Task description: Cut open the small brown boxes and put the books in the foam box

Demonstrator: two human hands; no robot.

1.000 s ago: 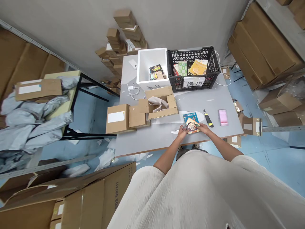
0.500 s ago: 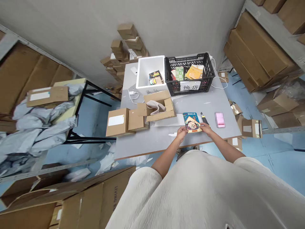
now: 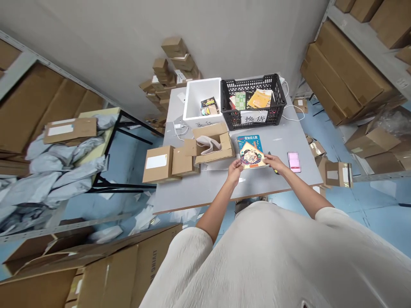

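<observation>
A blue and cream picture book (image 3: 251,152) is held between my two hands over the table. My left hand (image 3: 235,169) grips its lower left corner, fingers closed on the edge. At the lower right edge my right hand (image 3: 274,163) pinches it. Partly hidden beside my right hand lies a dark utility knife (image 3: 276,171). An opened cardboard box (image 3: 214,159) with crumpled paper inside stands just left of the book. Farther right, a pink phone-like item (image 3: 294,162) rests on the table.
Behind are a white foam box (image 3: 203,117) and a black plastic crate (image 3: 226,118), both holding books. Closed cartons (image 3: 158,173) sit at the table's left. Grey parcels (image 3: 48,179) fill a side table. Large boxes (image 3: 346,72) stack on the right shelf.
Both hands have lifted the book and carried it forward and slightly left, closer to the opened box and the black crate. My right hand now partly covers the knife.
</observation>
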